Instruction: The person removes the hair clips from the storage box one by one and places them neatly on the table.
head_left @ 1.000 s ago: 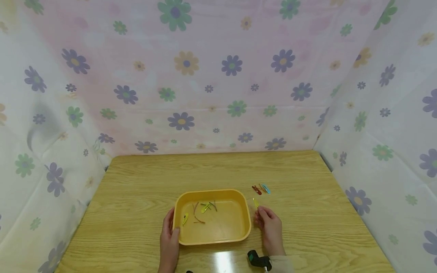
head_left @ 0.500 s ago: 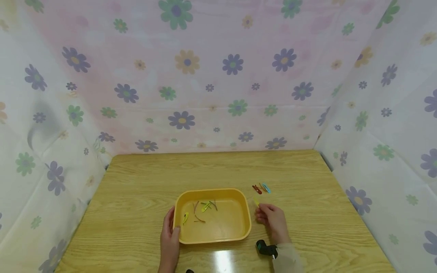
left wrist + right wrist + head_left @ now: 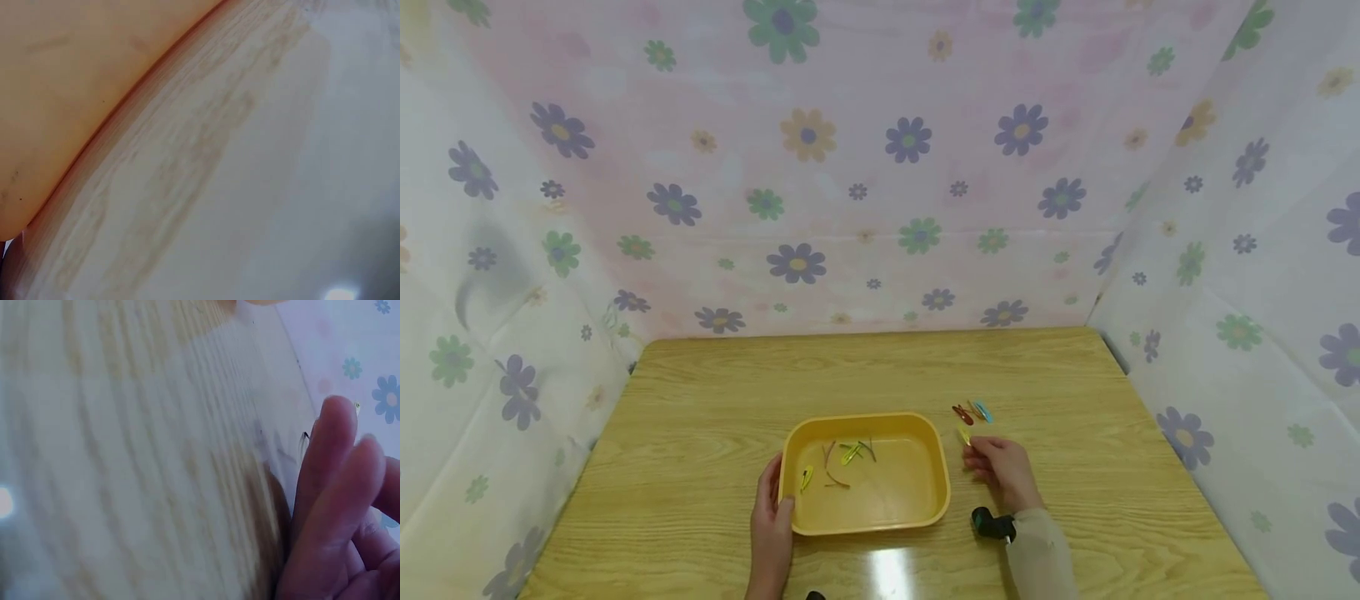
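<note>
- Head view: we see the table [image 3: 692, 417] bearing a yellow tray [image 3: 901, 493], long axis left to right.
- We note the left hand [image 3: 772, 521] gripping the tray's left end, thumb at the near-left rim, fingers along the outer wall.
- We find the right hand [image 3: 1003, 467] outside the tray's right wall, apart from it, thumb and finger pinching a yellow clip [image 3: 965, 436].
- We read the clip's long axis as slanting away and leftward from the fingertips; its free end lies just short of the red clip [image 3: 962, 414]. Whether it touches the table, we cannot tell.
- Governing relation, in our judgement: the tray lies left of the pinched clip, while the red clip and blue clip [image 3: 982, 412] lie just beyond it. The right hand is nearer to both.
</note>
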`<state>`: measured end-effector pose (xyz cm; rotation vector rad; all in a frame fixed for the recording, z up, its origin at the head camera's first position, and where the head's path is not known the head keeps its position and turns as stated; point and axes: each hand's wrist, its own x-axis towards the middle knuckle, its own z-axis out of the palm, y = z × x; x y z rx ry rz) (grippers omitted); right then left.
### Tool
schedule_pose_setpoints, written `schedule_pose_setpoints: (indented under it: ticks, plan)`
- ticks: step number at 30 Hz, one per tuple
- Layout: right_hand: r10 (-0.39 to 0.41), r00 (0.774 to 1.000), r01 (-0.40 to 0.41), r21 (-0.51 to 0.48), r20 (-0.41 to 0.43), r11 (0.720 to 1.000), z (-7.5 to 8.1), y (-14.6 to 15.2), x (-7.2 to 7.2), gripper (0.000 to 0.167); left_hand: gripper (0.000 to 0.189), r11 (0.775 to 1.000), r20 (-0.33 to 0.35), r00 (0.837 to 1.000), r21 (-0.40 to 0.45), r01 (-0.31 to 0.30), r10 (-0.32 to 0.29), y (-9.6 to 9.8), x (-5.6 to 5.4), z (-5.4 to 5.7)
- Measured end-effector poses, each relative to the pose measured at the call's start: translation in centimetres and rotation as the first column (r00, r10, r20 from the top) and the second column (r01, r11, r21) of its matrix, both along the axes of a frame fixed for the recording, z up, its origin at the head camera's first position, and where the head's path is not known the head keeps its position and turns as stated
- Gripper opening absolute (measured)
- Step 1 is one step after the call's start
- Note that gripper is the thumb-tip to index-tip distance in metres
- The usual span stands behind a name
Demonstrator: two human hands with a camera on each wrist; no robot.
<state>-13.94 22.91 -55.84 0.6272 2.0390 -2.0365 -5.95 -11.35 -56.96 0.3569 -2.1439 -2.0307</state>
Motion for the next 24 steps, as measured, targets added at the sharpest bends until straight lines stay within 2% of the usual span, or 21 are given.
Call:
schedule_pose_setpoints:
  ticks: [4, 9, 14, 24]
  plan:
    - [0.013, 1.000, -0.014, 0.047, 0.017, 0.999, 0.1, 0.1, -0.7, 0.030, 0.060, 1.000, -0.016, 1.000, 0.004, 0.001, -0.001, -0.1, 0.0, -0.1]
    - [0.012, 0.999, -0.014, 0.061, 0.041, 0.998, 0.1, 0.2, -1.5, 0.027, 0.060, 1.000, -0.039, 0.999, 0.006, 0.006, -0.006, -0.1, 0.0, -0.1]
    - [-0.001, 1.000, -0.001, 0.063, 0.031, 0.998, 0.1, 0.3, -2.3, 0.026, 0.060, 1.000, -0.056, 0.998, 0.012, 0.010, -0.010, 0.0, 0.0, -0.1]
    - [0.047, 0.997, -0.058, 0.188, 0.062, 0.981, -0.2, 0.2, -3.2, 0.031, 0.060, 1.000, -0.050, 0.999, 0.010, 0.007, -0.006, -0.1, -0.1, -0.3]
